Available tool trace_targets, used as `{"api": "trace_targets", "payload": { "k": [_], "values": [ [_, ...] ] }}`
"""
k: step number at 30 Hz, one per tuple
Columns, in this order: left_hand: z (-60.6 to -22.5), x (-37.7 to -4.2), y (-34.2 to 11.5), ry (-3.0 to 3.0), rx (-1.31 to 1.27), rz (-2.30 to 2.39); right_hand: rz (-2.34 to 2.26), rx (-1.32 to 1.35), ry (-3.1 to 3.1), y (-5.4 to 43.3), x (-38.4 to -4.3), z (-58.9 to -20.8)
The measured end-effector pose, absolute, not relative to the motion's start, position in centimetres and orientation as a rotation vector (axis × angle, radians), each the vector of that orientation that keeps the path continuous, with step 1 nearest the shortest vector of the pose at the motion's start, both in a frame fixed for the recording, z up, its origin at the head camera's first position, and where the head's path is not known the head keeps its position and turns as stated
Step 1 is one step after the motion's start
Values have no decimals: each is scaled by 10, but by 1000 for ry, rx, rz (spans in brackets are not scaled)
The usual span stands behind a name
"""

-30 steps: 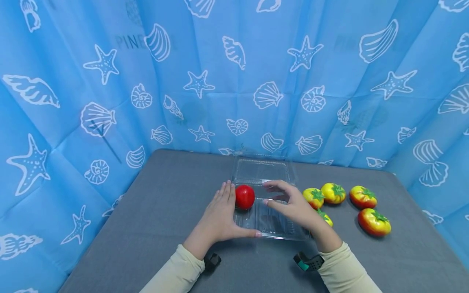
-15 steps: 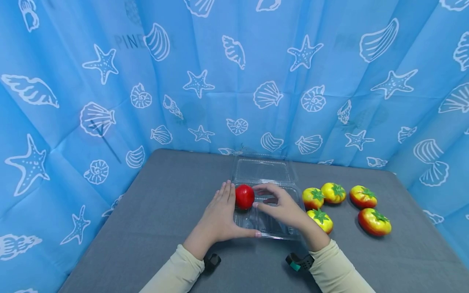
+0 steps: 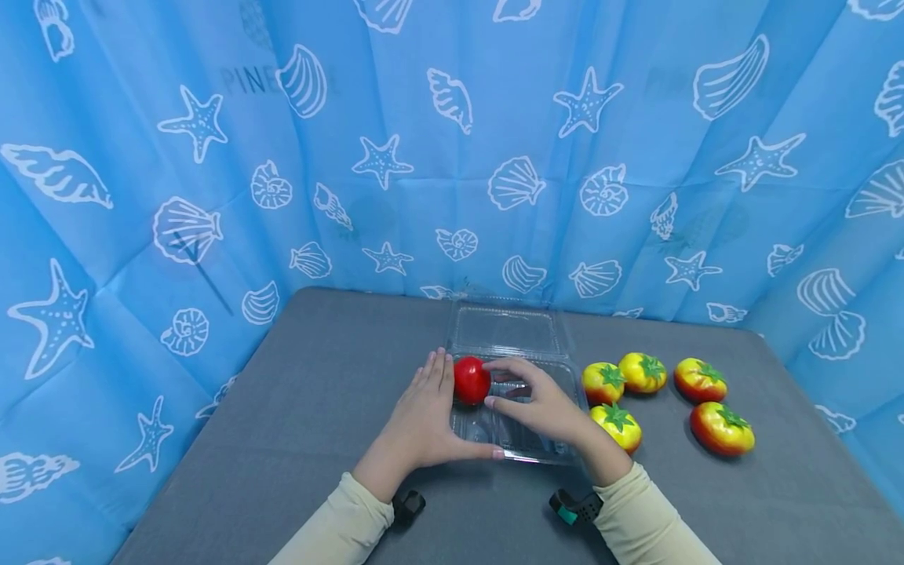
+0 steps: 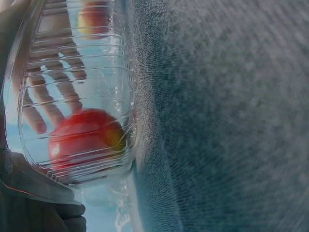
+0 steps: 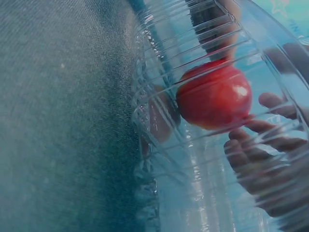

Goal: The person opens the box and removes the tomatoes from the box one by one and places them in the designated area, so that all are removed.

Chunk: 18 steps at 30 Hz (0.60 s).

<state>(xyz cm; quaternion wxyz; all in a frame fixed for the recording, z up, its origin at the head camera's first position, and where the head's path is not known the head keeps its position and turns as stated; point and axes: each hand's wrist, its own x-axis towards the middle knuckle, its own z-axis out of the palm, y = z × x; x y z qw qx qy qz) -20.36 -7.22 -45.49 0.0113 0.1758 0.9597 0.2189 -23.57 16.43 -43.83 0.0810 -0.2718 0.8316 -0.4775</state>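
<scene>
A red toy tomato [image 3: 471, 380] sits in the back left part of a clear plastic clamshell box [image 3: 558, 450], its lid [image 3: 507, 328] lying open toward the curtain. My left hand [image 3: 422, 424] rests against the box, straight fingers along its left side and thumb along the front edge. Over the box, my right hand [image 3: 540, 402] has its fingertips at the tomato's right side, fingers spread and slightly bent. Seen through the clear wall in the right wrist view, the tomato [image 5: 212, 96] lies just beyond the fingertips [image 5: 235, 145]; whether they all touch it I cannot tell.
To the right of the box lie several yellow-and-red toy tomatoes with green tops, such as a near one [image 3: 617, 428] and a far right one [image 3: 722, 428]. Grey cloth [image 3: 304, 439] covers the table. A blue shell-print curtain [image 3: 452, 157] hangs behind.
My right hand has moved left across the box to the red tomato, uncovering the near yellow-and-red tomato. The left hand, the box and the red tomato hold still.
</scene>
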Motion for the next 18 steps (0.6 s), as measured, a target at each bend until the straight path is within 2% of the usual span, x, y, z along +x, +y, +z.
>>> {"api": "trace_targets", "payload": {
  "k": [18],
  "values": [
    [-454,-204,-71,2991,548,676,-1424,-916,2479,164,-238,-441]
  ]
}}
